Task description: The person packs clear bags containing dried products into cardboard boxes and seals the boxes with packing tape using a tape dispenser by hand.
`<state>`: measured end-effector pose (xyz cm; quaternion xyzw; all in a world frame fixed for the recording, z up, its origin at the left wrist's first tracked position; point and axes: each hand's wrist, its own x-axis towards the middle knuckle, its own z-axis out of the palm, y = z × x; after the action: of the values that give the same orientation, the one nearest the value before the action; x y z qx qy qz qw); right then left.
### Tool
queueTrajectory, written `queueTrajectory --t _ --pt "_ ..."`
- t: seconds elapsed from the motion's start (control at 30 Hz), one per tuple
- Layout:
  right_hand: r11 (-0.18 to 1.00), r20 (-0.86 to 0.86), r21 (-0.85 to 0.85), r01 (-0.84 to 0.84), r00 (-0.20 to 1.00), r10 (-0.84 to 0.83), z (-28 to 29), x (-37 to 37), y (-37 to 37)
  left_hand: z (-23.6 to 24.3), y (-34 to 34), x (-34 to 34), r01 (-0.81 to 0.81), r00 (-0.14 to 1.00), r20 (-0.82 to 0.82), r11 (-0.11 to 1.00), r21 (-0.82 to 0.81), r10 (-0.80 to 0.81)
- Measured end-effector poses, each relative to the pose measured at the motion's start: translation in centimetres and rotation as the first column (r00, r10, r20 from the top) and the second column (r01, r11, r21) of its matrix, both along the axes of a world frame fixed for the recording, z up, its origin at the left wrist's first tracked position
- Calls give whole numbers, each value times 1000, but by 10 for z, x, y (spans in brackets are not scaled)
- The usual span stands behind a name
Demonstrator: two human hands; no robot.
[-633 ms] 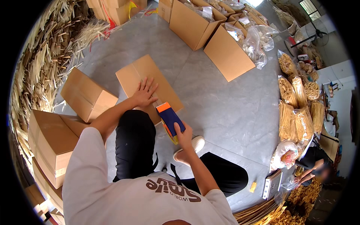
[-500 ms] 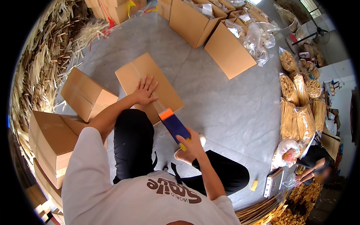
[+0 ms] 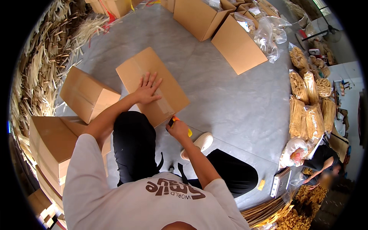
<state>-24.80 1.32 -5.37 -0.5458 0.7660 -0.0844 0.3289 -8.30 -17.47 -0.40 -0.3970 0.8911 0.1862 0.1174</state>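
A closed cardboard box lies on the floor in front of me. My left hand presses flat on its top, fingers spread, beside the middle seam. Clear tape runs along that seam to the near edge. At that edge, my right hand is closed round a tape dispenser with black, orange and yellow parts showing. The hand covers much of it, and its front end is against the box's near end or very close to it.
Left of me stand another closed box and a larger box. Dried strips pile along the left wall. Open cartons with plastic bags stand at the far right, bagged goods below them. A co-worker crouches at right.
My right hand has turned the tape dispenser and brought it down to the box's near edge, off the top. My left hand stays pressed on the box.
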Motion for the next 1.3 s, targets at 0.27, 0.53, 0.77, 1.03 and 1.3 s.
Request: queueTrajectory --t 0.27,0.53,0.77,1.03,1.3 --pt "619 731 380 687 186 -656 20 -28 63 -17 -83 110 -696 717 -84 704 -143 692" --pt "465 695 -302 832 526 -491 102 -92 6 -8 20 103 -385 858 -18 667 638 513" --pt "461 984 -104 881 159 -82 165 -99 45 103 9 49 -180 857 -298 787 590 420" --pt "545 825 -411 731 552 -119 183 -48 73 169 46 -62 154 721 -256 212 965 643" --pt "608 676 -560 563 735 -58 183 -29 75 154 54 -53 241 608 -185 42 970 772"
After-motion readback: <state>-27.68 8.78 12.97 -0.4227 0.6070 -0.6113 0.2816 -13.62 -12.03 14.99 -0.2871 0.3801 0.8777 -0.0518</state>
